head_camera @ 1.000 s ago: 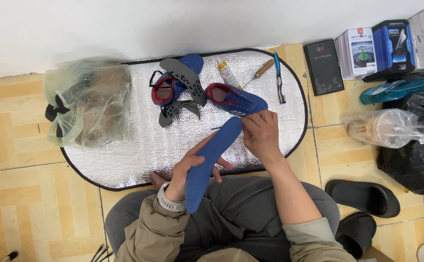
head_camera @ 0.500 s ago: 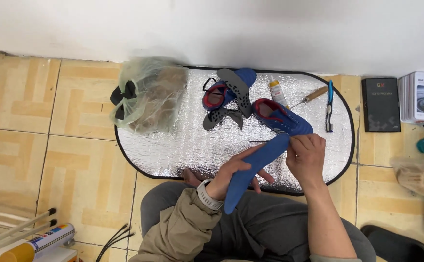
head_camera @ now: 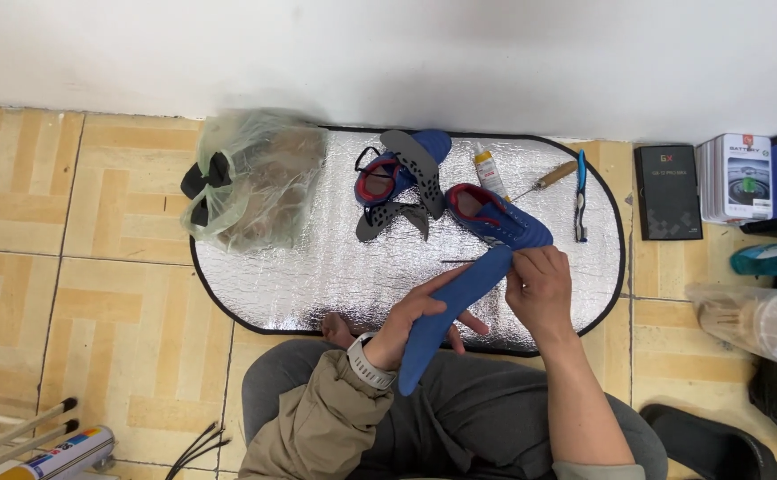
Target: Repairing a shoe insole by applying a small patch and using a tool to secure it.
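Observation:
My left hand [head_camera: 421, 318] cradles a long blue insole [head_camera: 449, 313] from below, over my lap. My right hand [head_camera: 539, 286] pinches the insole's upper end, right beside a blue shoe with a red lining [head_camera: 495, 218] lying on the silver foil mat [head_camera: 299, 276]. A second blue shoe [head_camera: 388, 173] lies further back with a grey perforated insole [head_camera: 415, 164] across it and another grey piece [head_camera: 388, 220] beside it. A watch sits on my left wrist.
A glue tube [head_camera: 488, 169], an awl with a wooden handle [head_camera: 548, 176] and blue pliers [head_camera: 580, 196] lie at the mat's back right. A clear plastic bag [head_camera: 251, 178] rests on its left edge. Boxes [head_camera: 733, 178], a black book [head_camera: 666, 191], a slipper [head_camera: 708, 440] and rods [head_camera: 15, 431] surround it.
The view has swung back to the right and the mat sits more centred. Both hands still hold the blue insole, my right hand now near its upper tip.

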